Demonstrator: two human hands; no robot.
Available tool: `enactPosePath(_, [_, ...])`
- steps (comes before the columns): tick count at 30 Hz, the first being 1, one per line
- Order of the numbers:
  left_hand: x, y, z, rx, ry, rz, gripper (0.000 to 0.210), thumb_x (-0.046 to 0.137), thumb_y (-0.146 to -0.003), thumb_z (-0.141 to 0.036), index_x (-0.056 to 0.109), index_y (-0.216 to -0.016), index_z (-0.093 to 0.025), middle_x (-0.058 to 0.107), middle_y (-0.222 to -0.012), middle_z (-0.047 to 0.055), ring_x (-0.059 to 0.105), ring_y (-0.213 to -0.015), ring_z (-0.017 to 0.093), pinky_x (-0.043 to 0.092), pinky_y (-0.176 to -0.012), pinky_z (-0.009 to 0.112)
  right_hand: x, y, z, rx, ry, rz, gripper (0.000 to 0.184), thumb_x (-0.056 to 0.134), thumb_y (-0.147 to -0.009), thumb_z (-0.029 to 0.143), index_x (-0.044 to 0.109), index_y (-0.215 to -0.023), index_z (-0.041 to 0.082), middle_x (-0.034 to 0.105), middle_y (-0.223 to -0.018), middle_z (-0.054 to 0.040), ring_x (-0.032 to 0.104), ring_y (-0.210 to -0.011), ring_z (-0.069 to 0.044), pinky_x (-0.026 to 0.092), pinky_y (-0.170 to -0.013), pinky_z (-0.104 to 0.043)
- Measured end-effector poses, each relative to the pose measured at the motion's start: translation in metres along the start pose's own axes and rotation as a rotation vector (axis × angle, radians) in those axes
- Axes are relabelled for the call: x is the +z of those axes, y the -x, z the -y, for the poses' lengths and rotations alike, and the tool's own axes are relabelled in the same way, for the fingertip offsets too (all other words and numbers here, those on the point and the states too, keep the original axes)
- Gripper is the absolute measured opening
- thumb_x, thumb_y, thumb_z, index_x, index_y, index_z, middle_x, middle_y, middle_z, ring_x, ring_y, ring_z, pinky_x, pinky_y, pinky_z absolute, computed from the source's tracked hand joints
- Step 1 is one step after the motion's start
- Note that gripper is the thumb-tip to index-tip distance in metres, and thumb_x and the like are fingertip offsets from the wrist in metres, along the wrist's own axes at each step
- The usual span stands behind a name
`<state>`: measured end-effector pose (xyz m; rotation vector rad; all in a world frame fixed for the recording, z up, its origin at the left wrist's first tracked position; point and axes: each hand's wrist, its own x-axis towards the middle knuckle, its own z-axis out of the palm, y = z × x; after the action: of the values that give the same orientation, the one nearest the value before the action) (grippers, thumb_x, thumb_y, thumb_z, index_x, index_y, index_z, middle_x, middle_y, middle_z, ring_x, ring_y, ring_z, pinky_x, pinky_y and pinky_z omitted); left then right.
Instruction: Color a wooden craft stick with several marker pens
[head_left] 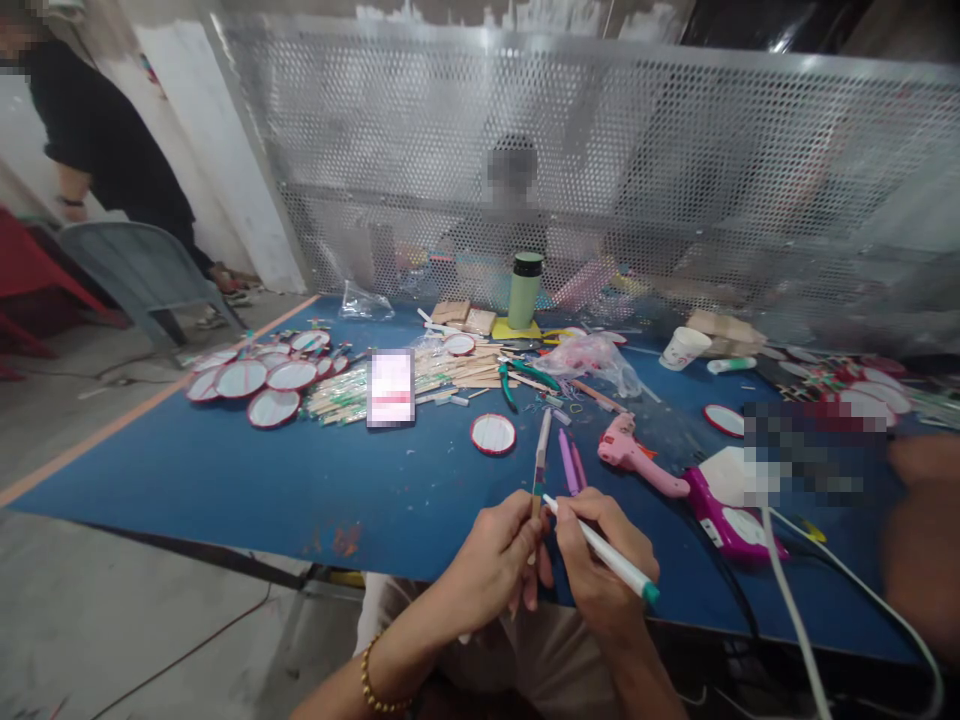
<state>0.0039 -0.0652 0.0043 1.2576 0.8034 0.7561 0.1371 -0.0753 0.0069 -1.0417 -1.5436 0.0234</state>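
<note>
My left hand (491, 560) is closed around a narrow wooden stick (540, 462), which points away from me and carries purple and green colour bands. Between the fingers of my right hand (596, 585) is a white marker (619, 562) with a green end. Its tip is at the stick, close to my left fingertips; whether it touches I cannot tell. Just beyond the hands lie purple markers (568, 462) and a round white disc (493, 435) with a red rim. A pink glue gun (634, 452) rests to the right.
Red-rimmed discs (241, 378) and bundled wooden sticks (341, 395) cover the left. Farther back are green-handled pliers (510, 385), a green bottle (524, 295) and a paper cup (684, 346). White cables (787, 590) cross the right side, near another person's blurred arm (926, 540).
</note>
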Motion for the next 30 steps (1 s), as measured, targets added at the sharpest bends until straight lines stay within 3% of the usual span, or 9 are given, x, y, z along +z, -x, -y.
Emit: enactPosePath(30, [0.0011,0.0020,-0.0036,0.023,-0.040,-0.010,0.036,0.044,-0.096,-0.056,0.042,-0.083,-0.022,0.057,-0.060,-0.006,0.050,-0.038,0.007,0.036,-0.037,0.016,-0.0011,0.0009,0.0015,-0.019,0.019,0.005,0.014,0.057,-0.089,0.010,0.064,-0.080,0.019,0.068,-0.067,0.0003,0.064,-0.056,-0.010,0.052,-0.055,-0.020])
